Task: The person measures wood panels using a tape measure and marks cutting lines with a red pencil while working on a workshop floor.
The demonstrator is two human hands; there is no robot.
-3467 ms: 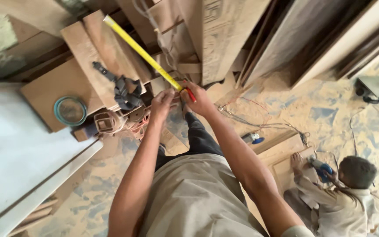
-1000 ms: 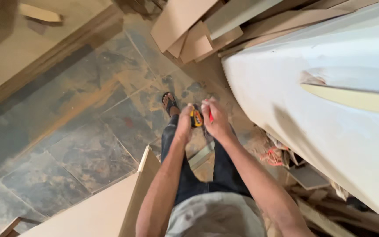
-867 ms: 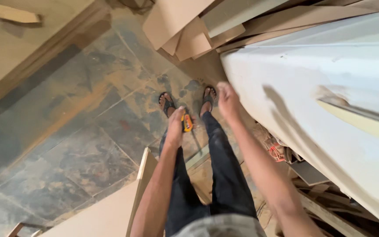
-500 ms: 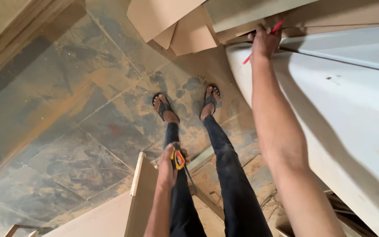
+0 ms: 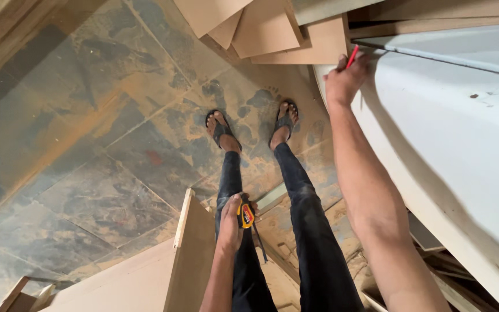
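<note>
My left hand hangs down by my thigh, closed around a yellow and black tape measure. My right hand is stretched forward to the far corner of a large white board. It grips a red pencil whose tip rests at the board's edge. My legs in dark jeans and sandalled feet stand on the floor between the two hands.
Tan plywood offcuts lean at the top, past the white board. A plywood panel on edge stands by my left leg. Stained stone floor tiles spread to the left. Wood scraps lie under the white board at lower right.
My view swung from a measuring spot to the white board. My hands parted: the left dropped to my side with the tape measure, the right reached forward with the pencil to the board's corner.
</note>
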